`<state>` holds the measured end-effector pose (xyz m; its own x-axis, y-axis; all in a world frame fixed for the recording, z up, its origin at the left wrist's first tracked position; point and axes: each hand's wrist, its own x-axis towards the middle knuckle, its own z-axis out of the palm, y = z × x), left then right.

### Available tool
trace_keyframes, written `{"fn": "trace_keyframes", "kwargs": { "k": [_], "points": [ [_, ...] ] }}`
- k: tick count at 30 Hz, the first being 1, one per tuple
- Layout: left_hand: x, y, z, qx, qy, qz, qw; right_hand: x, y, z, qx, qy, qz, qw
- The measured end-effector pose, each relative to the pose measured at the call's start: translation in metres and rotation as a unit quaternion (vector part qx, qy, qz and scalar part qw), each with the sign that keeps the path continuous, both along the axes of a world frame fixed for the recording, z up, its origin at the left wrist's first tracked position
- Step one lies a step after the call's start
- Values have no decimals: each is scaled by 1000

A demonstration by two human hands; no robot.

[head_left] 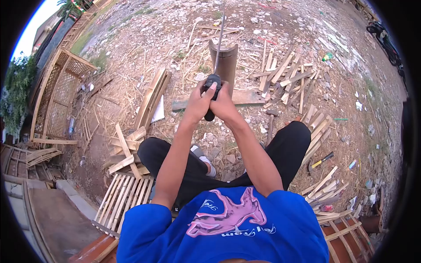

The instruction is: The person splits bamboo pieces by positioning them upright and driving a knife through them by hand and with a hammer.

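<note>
Both hands meet in front of my knees around the dark handle of a long thin-bladed tool [213, 80]. My left hand [199, 98] has its fingers wrapped round the handle from the left. From the right, my right hand [222, 101] closes on the same handle. The narrow blade [221, 33] points away from me, passing over a split bamboo piece [226, 65] with a curved, hollow end. A flat wooden board [247, 97] lies crosswise under the near end of the bamboo. Whether the blade touches the bamboo I cannot tell.
Split bamboo strips [287, 79] lie at the right, with more lengths [151, 98] at the left. A hammer [272, 114] lies by my right knee, and a yellow-handled tool [321, 161] farther right. A slatted bamboo panel [125, 197] and a lattice frame [57, 94] are at the left.
</note>
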<state>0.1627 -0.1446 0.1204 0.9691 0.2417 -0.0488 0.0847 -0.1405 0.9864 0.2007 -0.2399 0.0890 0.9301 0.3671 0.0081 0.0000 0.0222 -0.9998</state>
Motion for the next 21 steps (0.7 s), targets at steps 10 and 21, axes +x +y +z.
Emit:
{"fn": "trace_keyframes", "kwargs": {
  "k": [10, 21],
  "points": [
    [10, 13, -23, 132, 5, 77, 988, 29, -133, 0, -5, -53, 87, 995],
    [20, 1, -8, 120, -37, 87, 988, -18, -273, -375, -436, 165, -159, 870]
  ]
}}
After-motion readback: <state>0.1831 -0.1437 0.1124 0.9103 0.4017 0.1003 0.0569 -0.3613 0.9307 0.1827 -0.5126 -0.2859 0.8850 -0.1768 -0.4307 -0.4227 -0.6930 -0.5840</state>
